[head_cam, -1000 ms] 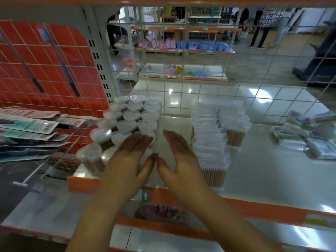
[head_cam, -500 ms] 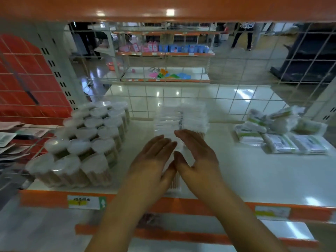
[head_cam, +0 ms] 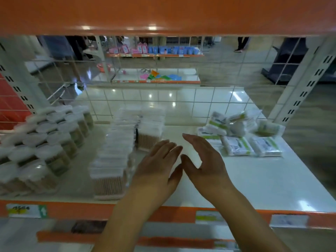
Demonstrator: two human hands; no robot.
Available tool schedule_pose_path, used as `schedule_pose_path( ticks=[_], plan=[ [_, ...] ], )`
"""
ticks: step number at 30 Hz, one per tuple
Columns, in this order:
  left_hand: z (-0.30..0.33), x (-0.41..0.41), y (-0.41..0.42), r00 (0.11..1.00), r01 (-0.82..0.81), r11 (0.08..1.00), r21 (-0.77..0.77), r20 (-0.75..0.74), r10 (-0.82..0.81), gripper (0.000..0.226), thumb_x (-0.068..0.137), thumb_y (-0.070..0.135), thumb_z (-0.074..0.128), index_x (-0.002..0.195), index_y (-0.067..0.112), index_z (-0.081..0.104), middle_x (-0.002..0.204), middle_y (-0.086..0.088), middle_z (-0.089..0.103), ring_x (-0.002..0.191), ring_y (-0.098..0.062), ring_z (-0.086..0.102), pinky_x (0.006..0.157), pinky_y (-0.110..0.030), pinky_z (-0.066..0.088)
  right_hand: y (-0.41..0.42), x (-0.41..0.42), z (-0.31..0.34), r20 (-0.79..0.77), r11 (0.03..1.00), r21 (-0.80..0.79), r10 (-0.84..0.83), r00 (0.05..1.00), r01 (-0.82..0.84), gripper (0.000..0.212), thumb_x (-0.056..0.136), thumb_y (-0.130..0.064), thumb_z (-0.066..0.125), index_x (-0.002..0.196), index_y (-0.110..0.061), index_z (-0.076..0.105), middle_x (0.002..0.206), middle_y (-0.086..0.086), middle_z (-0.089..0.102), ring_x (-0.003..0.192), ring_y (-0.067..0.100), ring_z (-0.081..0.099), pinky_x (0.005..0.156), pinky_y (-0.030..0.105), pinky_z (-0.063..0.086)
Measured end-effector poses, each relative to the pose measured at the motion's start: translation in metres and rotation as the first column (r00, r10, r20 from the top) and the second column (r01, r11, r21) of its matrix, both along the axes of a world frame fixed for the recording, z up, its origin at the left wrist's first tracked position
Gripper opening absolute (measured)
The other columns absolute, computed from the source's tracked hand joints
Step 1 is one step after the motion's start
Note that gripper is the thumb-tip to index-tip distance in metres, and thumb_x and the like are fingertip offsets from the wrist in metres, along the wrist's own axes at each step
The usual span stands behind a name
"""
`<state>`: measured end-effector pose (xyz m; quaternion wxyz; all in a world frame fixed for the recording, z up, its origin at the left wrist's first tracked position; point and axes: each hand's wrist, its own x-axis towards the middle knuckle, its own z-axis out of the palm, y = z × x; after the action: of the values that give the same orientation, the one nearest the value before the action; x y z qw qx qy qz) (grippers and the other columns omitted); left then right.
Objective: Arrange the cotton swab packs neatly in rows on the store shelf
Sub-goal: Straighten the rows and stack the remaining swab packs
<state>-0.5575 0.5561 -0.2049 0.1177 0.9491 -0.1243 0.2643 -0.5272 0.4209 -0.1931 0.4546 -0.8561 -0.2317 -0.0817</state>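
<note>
Bagged cotton swab packs point(head_cam: 241, 137) are sitting in a loose heap on the white shelf point(head_cam: 272, 179), ahead and to the right of both hands. Right hand point(head_cam: 205, 164) is nearer; left hand point(head_cam: 160, 166) is hovering beside the boxed swab rows point(head_cam: 116, 157). Both are flat-fingered, holding nothing. Front packs' long axes are probably running left-right; blur is making that uncertain.

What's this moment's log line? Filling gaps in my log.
hands: left open, right open | holding: nothing | green-label packs: unsorted pile
</note>
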Motion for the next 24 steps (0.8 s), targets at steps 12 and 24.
schedule_pose_path(
  ticks=[12,24],
  plan=[
    [-0.016,0.028,-0.092,0.998,0.026,0.999,0.041,-0.06,-0.023,0.043,0.081,0.033,0.041,0.106,0.009,0.067,0.106,-0.008,0.068,0.103,-0.028,0.064,0.08,-0.039,0.053,-0.1,0.017,-0.017,0.057,0.979,-0.177,-0.092,0.994,0.101,0.05,0.092,-0.018,0.051,0.139,-0.021,0.037,0.142,-0.006,0.04,0.132,0.01,0.036,0.101,0.011,0.022],
    [-0.017,0.076,-0.151,0.993,0.086,0.996,-0.022,-0.083,-0.088,0.041,0.083,0.03,0.045,0.11,0.007,0.064,0.109,-0.009,0.065,0.105,-0.027,0.061,0.081,-0.038,0.055,-0.173,0.052,-0.027,0.125,0.951,-0.239,-0.168,0.978,0.194,0.048,0.089,-0.01,0.054,0.136,-0.013,0.044,0.139,0.002,0.044,0.129,0.017,0.04,0.097,0.013,0.025]
  ],
)
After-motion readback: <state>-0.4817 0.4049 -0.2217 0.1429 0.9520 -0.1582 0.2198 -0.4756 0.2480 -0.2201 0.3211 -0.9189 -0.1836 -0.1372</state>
